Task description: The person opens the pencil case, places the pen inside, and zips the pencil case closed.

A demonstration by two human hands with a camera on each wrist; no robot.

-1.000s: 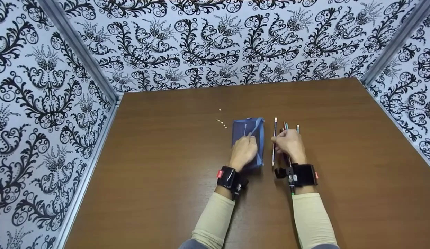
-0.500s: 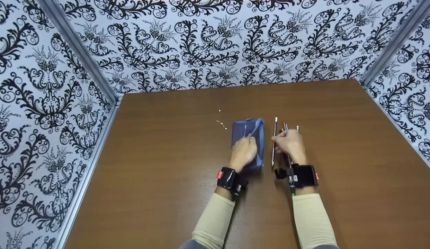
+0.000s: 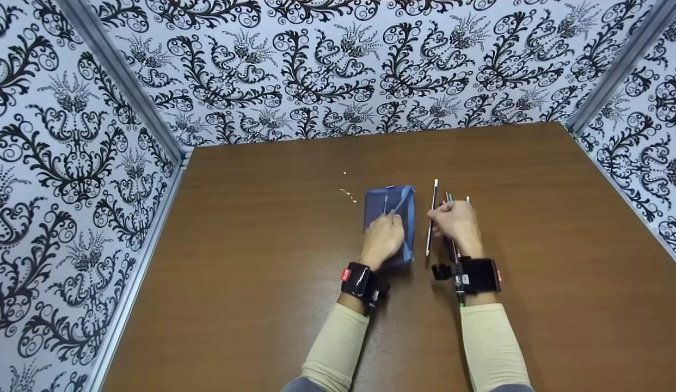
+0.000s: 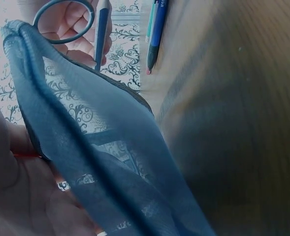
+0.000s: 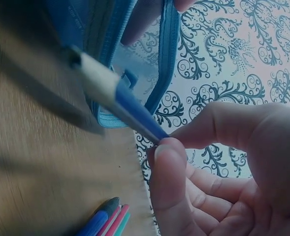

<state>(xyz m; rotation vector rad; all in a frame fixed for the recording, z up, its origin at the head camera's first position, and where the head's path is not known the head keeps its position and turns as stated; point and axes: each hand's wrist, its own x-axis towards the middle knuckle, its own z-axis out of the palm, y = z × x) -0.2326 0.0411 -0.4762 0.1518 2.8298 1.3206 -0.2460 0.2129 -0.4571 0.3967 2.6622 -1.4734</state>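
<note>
Just right of a blue pouch (image 3: 375,204), a blue pencil (image 5: 122,98) is slanting lengthwise, its sharpened end pointing nearward and its white end toward the back wall (image 3: 338,71). The right hand (image 3: 456,223) is pinching it near mid-length, the grip drawn in tight on the shaft. The left hand (image 3: 382,236) is holding the pouch, its grip closed on the mesh near the mouth, where the zip edges (image 5: 114,29) are standing apart.

For good handling, I would judge, the left grip should be spreading that mouth wide and taut, while the right should be steering the pencil by mid-shaft, its point clear of the mesh, which could be snagging easily.

The mesh is looking thin, see-through and slack, bound in thicker blue edging; the pencil is showing bare wood at its cone. Around the right hand, slim pens (image 5: 93,223) are lying bunched on the wood-grained bench (image 3: 251,261). Left of the pouch, pale crumbs (image 3: 348,194) are dotting the surface; black scrollwork is curling across the white wall.
</note>
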